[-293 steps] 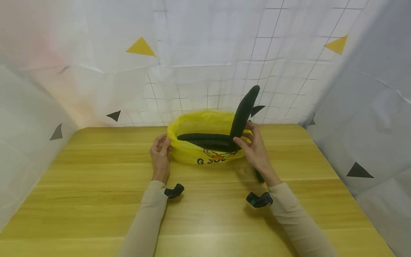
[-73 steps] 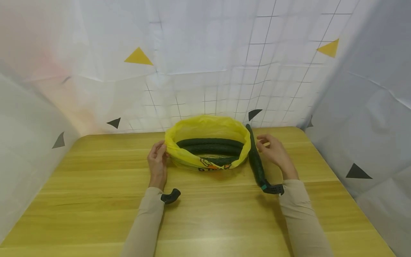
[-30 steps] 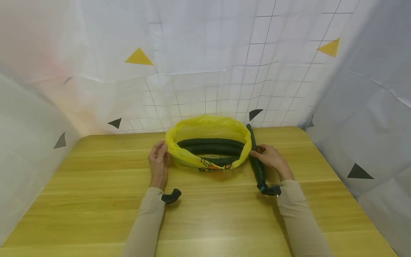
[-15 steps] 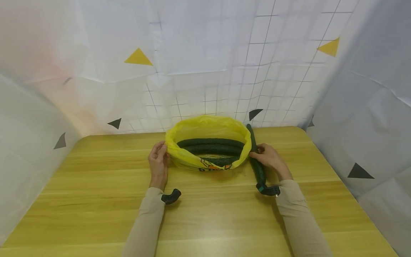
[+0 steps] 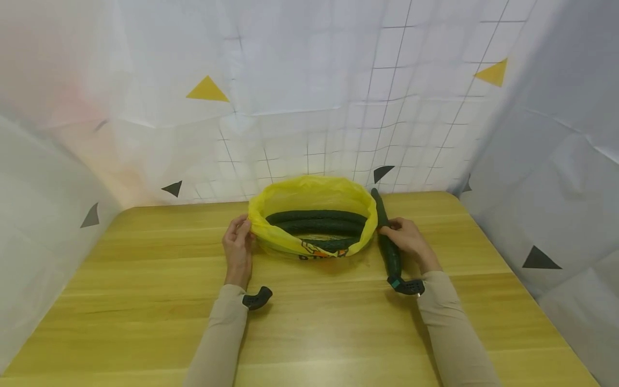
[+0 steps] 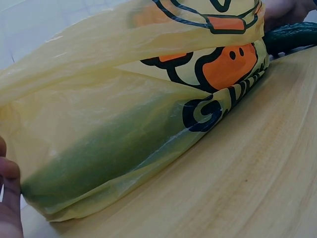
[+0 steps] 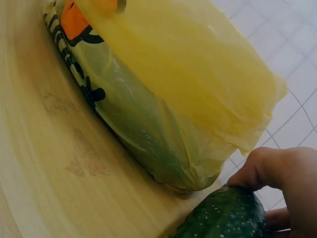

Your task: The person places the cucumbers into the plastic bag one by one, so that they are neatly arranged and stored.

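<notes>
A yellow plastic bag (image 5: 316,194) with an orange and black print stands with its mouth held wide at the table's far side. Several dark green cucumbers (image 5: 319,224) lie inside it, crosswise. My left hand (image 5: 237,244) pinches the bag's left rim; in the left wrist view only some of its fingers (image 6: 10,191) show at the edge. Right of the bag, another cucumber (image 5: 390,255) lies lengthwise on the table. My right hand (image 5: 410,239) grips it, thumb on top, as the right wrist view shows with the cucumber's end (image 7: 223,215) close up.
The wooden table (image 5: 300,333) extends around the bag and toward me. A white sheet wall (image 5: 309,123) with grid lines and triangles rises just behind the bag. Black wrist devices (image 5: 408,286) sit on both sleeves; the right one overlaps the near end of the outer cucumber.
Earlier the right hand held a cucumber upright over the bag, then was apart from the outer cucumber; now it grips that one. The left hand stays on the bag's rim.
</notes>
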Demonstrator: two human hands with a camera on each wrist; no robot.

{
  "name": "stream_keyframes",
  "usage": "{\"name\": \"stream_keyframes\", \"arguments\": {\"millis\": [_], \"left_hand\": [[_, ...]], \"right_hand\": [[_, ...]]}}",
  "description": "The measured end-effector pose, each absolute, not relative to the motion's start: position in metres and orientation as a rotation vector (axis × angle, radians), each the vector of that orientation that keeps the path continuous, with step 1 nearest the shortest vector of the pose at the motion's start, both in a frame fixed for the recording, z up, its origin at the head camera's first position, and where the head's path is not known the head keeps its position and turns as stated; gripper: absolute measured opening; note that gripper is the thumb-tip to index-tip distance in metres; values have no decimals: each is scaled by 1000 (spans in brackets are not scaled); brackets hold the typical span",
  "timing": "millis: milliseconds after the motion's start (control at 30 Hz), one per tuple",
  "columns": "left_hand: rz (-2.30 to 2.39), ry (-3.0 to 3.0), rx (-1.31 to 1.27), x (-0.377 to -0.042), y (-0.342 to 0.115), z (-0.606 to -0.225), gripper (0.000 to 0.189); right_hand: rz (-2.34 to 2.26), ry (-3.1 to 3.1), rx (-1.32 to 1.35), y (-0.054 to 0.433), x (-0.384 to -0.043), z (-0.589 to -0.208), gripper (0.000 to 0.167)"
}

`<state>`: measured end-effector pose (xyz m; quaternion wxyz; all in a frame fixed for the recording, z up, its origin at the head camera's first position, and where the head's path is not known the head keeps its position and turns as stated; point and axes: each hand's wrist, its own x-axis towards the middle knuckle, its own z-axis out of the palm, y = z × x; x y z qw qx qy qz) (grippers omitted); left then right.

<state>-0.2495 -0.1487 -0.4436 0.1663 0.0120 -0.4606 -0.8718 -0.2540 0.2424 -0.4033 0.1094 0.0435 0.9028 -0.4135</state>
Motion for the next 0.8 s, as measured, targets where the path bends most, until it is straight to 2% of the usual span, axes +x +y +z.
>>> {"name": "stream_keyframes", "arguments": {"millis": [367,600,800], "left_hand": [[-2478,-1316,54,-248,-149,-443,17],[-2485,-1309,44,-248,-148,-442,27],[-2484,-1304,39,-249,-148,-443,21]], "right_hand": [[-1256,2663,178,246,-256,-402,62],[-1300,2677,168,248,-256,-393,65],[-1331,2677,167,248,-256,-390,64]]}}
